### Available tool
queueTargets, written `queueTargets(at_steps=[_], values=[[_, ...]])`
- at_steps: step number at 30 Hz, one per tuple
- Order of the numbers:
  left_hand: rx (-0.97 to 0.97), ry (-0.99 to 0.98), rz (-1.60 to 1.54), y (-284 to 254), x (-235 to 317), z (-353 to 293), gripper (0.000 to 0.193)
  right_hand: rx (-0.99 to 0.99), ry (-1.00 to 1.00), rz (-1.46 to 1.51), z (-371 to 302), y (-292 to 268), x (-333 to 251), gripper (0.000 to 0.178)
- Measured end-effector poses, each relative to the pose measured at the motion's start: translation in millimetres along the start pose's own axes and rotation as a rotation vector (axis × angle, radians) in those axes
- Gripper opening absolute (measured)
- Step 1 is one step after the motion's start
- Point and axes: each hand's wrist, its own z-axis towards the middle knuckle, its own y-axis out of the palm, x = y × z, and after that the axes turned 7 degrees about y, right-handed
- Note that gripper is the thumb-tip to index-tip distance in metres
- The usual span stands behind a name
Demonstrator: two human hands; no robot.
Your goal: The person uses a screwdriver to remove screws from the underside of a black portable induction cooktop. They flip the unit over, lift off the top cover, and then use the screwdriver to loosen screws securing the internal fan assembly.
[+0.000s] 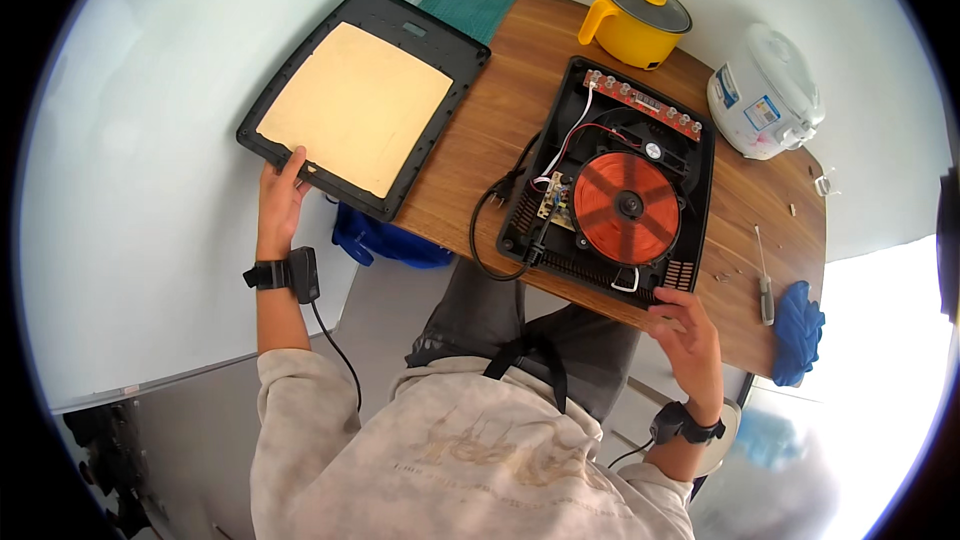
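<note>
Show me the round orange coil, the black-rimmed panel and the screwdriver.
Round orange coil (651, 208): head view, windings beside the hub.
Black-rimmed panel (357, 106): head view, middle of its tan face.
Screwdriver (766, 292): head view, its handle.

An open, rectangular black plastic cooktop base (704, 195) lies on the brown wood-grain surface (470, 155), with a round copper-coloured coil (610, 205) and a narrow red circuit board (645, 104) inside. Left of the base, the left hand (280, 202) grips the near edge of a black rectangular panel (380, 10) backed by a cream sheet (360, 110). At the base's near right corner is the right hand (692, 340), fingers bent; contact is unclear. Beyond the base stands a yellow lidded pot (635, 35); right of it lie a slim grey-handled screwdriver (766, 298) and a crumpled blue cloth (798, 335).
</note>
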Motion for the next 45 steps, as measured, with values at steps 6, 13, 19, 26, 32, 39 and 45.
queueTargets(at_steps=[6, 13, 19, 26, 32, 39, 45], values=[[0.023, -0.091, 0.127, -7.0, -6.7, -1.9, 0.054, 0.134, 0.041, 0.112, -8.9, -25.4, 26.1, 0.033], [0.076, -0.162, 0.170, -15.9, -23.5, 0.2, 0.049, 0.183, 0.068, 0.126, -10.0, -32.7, 26.4, 0.030], [0.121, -0.197, 0.117, -15.2, -37.1, 1.4, 0.051, 0.108, 0.079, 0.175, -10.5, -31.0, 24.1, 0.029], [0.079, -0.223, 0.182, -13.3, -33.0, -1.8, 0.051, 0.128, 0.071, 0.209, -19.0, -38.2, 36.2, 0.031], [0.094, -0.230, 0.094, -20.1, -42.6, 4.7, 0.046, 0.156, 0.064, 0.255, -37.2, -39.2, 48.7, 0.034], [0.075, -0.282, -0.086, -44.9, -62.2, 16.7, 0.044, 0.270, 0.128, 0.354, -65.2, -43.9, 72.8, 0.024], [0.171, -0.331, -0.201, -40.4, -66.1, -16.4, 0.037, 0.413, 0.162, 0.330, -80.7, -60.2, 99.2, 0.022]])
